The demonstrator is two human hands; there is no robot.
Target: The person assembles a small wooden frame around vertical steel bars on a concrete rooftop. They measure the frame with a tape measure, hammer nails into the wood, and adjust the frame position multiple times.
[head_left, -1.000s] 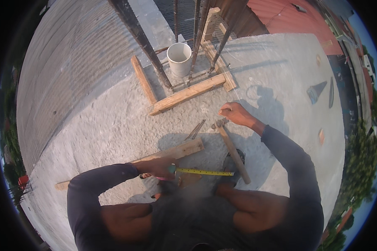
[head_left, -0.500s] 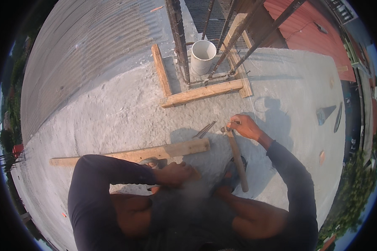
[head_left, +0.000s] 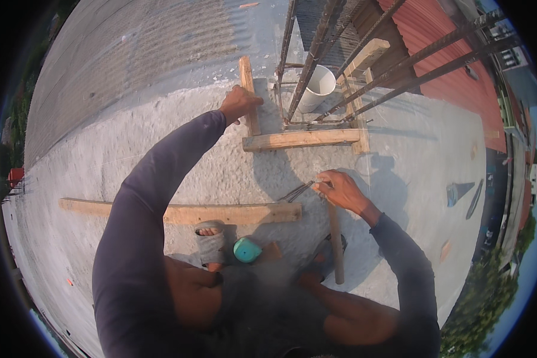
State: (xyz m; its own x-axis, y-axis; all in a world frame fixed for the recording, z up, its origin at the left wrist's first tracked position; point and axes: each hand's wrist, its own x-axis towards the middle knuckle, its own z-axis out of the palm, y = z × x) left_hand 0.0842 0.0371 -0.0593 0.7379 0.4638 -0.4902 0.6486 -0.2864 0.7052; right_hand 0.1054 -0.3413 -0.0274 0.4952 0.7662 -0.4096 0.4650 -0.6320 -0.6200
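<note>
Left hand [head_left: 240, 104] clasps the upright-lying wooden batten [head_left: 248, 89] at the foot of the rebar column [head_left: 316, 53]; I note pale, rough-sawn wood, one side of a frame on the concrete slab [head_left: 131, 161]. Right hand [head_left: 339, 190] is closed on the pliers [head_left: 297, 192], near the long plank [head_left: 179, 213]. A hammer [head_left: 335, 244] lies beside.

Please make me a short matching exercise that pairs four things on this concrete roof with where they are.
Things:
1. left hand
2. right hand
3. white pipe
4. teal tape measure

Places:
A. inside the rebar cage
B. by the person's feet
C. on the upright-running plank of the wooden frame
D. on the concrete beside the pliers

Pairs: 1-C, 2-D, 3-A, 4-B
</note>
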